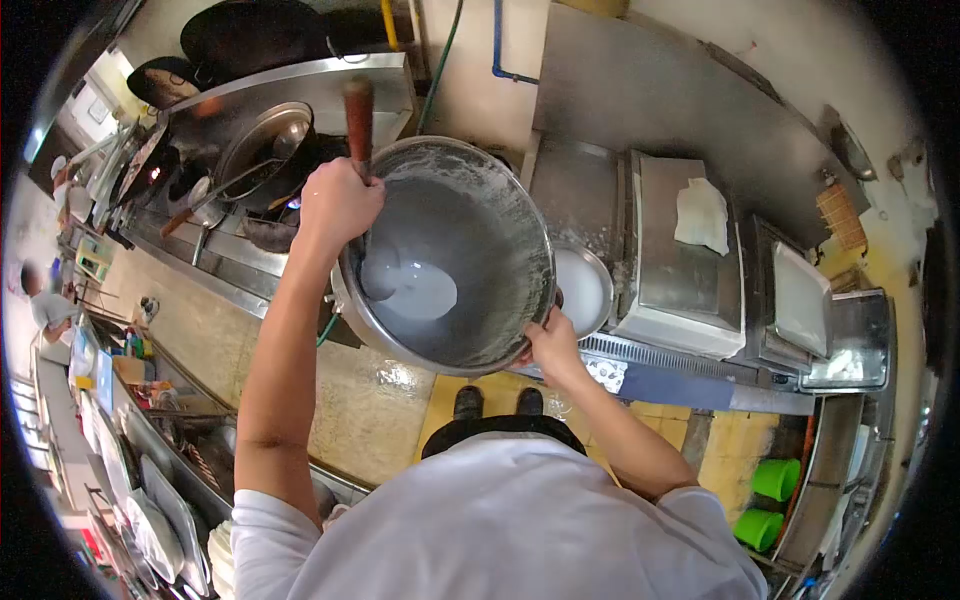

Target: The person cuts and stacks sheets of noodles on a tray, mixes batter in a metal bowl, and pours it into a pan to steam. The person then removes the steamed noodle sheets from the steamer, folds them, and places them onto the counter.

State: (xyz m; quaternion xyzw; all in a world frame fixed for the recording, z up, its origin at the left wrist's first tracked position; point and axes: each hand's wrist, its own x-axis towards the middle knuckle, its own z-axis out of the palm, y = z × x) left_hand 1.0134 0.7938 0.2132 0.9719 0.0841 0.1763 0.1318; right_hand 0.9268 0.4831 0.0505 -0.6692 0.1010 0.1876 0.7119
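Observation:
A large metal bowl is tilted in front of me, with white liquid pooled at its bottom and pale residue along its inner wall. My left hand is closed around the reddish-brown handle of a ladle, at the bowl's left rim. The ladle's head rests inside by the liquid. My right hand grips the bowl's lower right rim, its fingers partly hidden behind it. Just right of the bowl, a smaller metal bowl holds white liquid.
At the left, a large pot stands on the stove, near a burner flame. A metal box with a white cloth is on the right counter. Green containers stand lower right. A person is at the far left.

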